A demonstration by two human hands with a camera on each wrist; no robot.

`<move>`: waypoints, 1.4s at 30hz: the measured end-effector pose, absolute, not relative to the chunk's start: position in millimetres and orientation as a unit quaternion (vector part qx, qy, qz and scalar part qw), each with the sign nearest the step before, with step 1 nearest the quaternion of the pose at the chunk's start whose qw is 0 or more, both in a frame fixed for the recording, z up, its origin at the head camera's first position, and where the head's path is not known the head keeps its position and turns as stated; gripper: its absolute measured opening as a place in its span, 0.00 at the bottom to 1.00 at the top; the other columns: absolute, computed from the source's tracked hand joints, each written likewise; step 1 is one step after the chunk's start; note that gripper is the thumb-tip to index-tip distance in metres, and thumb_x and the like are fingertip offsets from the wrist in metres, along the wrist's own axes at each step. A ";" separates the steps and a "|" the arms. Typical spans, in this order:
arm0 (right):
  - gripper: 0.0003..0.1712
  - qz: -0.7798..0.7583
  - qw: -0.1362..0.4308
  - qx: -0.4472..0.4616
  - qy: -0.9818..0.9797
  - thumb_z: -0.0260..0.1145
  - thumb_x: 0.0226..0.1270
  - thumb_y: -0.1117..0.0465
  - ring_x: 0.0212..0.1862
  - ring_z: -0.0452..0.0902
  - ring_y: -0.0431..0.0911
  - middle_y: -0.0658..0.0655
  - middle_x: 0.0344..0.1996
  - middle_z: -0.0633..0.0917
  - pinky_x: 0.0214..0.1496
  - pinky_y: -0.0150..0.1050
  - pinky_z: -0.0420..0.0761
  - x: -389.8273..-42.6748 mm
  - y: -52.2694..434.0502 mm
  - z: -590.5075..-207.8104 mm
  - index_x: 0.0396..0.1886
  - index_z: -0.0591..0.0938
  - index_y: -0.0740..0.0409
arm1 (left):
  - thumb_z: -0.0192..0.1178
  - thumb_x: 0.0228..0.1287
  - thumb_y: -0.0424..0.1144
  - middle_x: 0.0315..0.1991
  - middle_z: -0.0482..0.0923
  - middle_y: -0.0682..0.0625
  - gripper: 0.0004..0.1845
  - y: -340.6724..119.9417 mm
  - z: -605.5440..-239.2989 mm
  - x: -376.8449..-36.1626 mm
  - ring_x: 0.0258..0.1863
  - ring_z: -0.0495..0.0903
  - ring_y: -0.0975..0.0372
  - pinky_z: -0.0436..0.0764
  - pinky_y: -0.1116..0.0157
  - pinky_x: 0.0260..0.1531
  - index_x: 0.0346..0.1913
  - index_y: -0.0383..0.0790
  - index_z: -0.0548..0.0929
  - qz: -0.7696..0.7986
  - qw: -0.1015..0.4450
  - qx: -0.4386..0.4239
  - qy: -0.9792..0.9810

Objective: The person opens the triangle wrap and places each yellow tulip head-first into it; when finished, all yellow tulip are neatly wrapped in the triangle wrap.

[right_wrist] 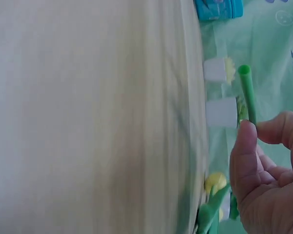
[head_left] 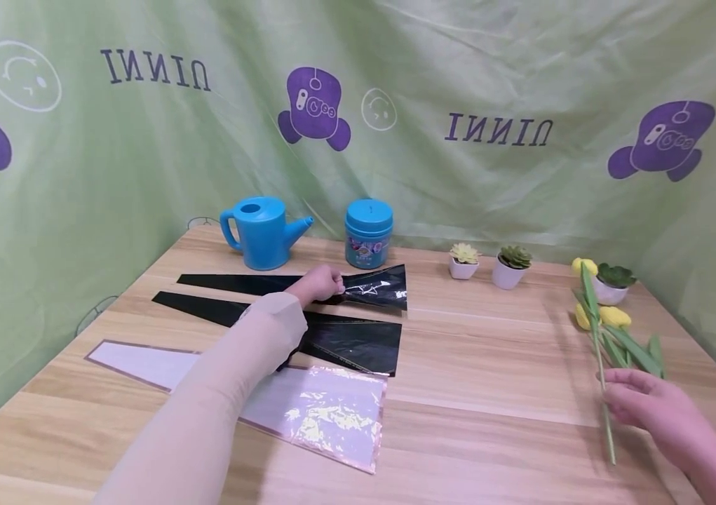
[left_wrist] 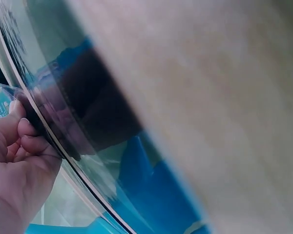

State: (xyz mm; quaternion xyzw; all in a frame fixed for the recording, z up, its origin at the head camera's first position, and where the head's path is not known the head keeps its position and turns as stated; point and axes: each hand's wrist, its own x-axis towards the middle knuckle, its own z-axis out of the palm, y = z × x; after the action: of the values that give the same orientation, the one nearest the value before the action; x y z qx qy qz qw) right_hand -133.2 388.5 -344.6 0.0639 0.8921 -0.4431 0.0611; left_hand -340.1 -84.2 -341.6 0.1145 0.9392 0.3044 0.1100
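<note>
On the wooden table (head_left: 496,393) lie three long tapered wrapping sleeves: a far black one (head_left: 376,286), a middle black one (head_left: 351,340) and a near clear one (head_left: 326,407). My left hand (head_left: 334,284) reaches across and grips the far black sleeve near its middle. In the left wrist view the fingers (left_wrist: 27,134) pinch the glossy film edge (left_wrist: 88,122). My right hand (head_left: 616,400) holds the green stem (head_left: 600,372) of yellow tulips (head_left: 610,317) low over the table's right side. The right wrist view has thumb and fingers (right_wrist: 246,141) closed on that stem (right_wrist: 247,90).
A blue watering can (head_left: 263,231) and a blue jar (head_left: 368,233) stand at the back. Three small potted succulents (head_left: 463,261) (head_left: 512,266) (head_left: 613,283) line the back right. Green printed cloth (head_left: 458,84) hangs behind and beside the table.
</note>
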 end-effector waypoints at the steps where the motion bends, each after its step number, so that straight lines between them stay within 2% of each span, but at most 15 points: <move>1: 0.20 -0.459 0.053 0.062 0.885 0.57 0.68 0.60 0.33 0.78 0.33 0.39 0.35 0.79 0.36 0.31 0.79 -134.0 386.2 -345.1 0.52 0.71 0.72 | 0.55 0.65 0.34 0.19 0.63 0.53 0.15 -84.7 -341.5 -339.8 0.23 0.64 0.61 0.66 0.67 0.30 0.20 0.43 0.66 0.312 0.114 0.110 0.937; 4: 0.07 -0.536 0.036 0.060 0.841 0.58 0.66 0.65 0.33 0.78 0.34 0.37 0.31 0.78 0.36 0.30 0.79 -137.1 377.5 -345.5 0.43 0.75 0.56 | 0.55 0.65 0.35 0.19 0.62 0.53 0.15 -85.7 -341.2 -339.9 0.22 0.63 0.62 0.65 0.67 0.30 0.20 0.43 0.66 0.328 0.118 0.105 0.931; 6: 0.09 -0.591 0.028 0.059 0.804 0.58 0.65 0.68 0.32 0.78 0.35 0.40 0.30 0.79 0.35 0.29 0.79 -139.8 370.7 -344.5 0.37 0.76 0.49 | 0.55 0.65 0.35 0.20 0.63 0.53 0.15 -85.5 -340.6 -339.3 0.23 0.63 0.62 0.66 0.67 0.30 0.21 0.43 0.67 0.337 0.122 0.097 0.928; 7: 0.10 -0.615 0.024 0.058 0.786 0.57 0.64 0.70 0.32 0.77 0.36 0.42 0.29 0.79 0.35 0.29 0.79 -141.0 366.6 -343.6 0.35 0.76 0.48 | 0.55 0.65 0.35 0.20 0.63 0.53 0.14 -85.3 -340.4 -339.1 0.23 0.63 0.62 0.66 0.67 0.30 0.21 0.42 0.67 0.344 0.124 0.093 0.926; 15: 0.16 -0.765 -0.019 0.040 0.643 0.52 0.63 0.76 0.28 0.79 0.38 0.48 0.25 0.78 0.34 0.31 0.80 -158.7 337.8 -340.2 0.28 0.78 0.52 | 0.56 0.64 0.35 0.24 0.66 0.52 0.09 -87.3 -342.6 -340.2 0.25 0.64 0.62 0.66 0.68 0.29 0.26 0.40 0.72 0.375 0.132 0.074 0.915; 26: 0.16 -0.803 -0.068 0.050 0.590 0.50 0.60 0.77 0.24 0.77 0.38 0.49 0.21 0.76 0.31 0.31 0.80 -184.5 293.5 -330.1 0.23 0.74 0.54 | 0.56 0.64 0.35 0.23 0.67 0.52 0.10 -90.1 -341.3 -338.2 0.25 0.66 0.62 0.66 0.68 0.30 0.25 0.40 0.72 0.391 0.141 0.064 0.907; 34: 0.13 -0.819 -0.095 0.096 0.557 0.49 0.58 0.78 0.22 0.77 0.38 0.50 0.18 0.77 0.30 0.30 0.80 -204.5 261.3 -320.4 0.25 0.70 0.57 | 0.56 0.64 0.35 0.25 0.69 0.51 0.10 -92.8 -341.6 -339.4 0.26 0.67 0.61 0.67 0.67 0.31 0.25 0.40 0.72 0.410 0.148 0.058 0.898; 42: 0.12 -0.828 -0.108 0.130 0.534 0.50 0.58 0.79 0.21 0.77 0.38 0.51 0.19 0.76 0.30 0.30 0.80 -218.8 239.3 -320.9 0.33 0.64 0.59 | 0.55 0.64 0.32 0.29 0.70 0.49 0.11 -91.9 -343.1 -340.6 0.29 0.67 0.60 0.67 0.67 0.32 0.23 0.40 0.71 0.408 0.150 0.068 0.898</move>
State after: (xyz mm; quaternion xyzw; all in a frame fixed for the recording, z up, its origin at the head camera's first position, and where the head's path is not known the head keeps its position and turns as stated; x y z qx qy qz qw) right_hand -218.8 239.3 -320.9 0.1297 0.5342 -0.8284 -0.1075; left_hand -340.6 -91.9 -343.1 0.0682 0.8978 0.4083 0.1504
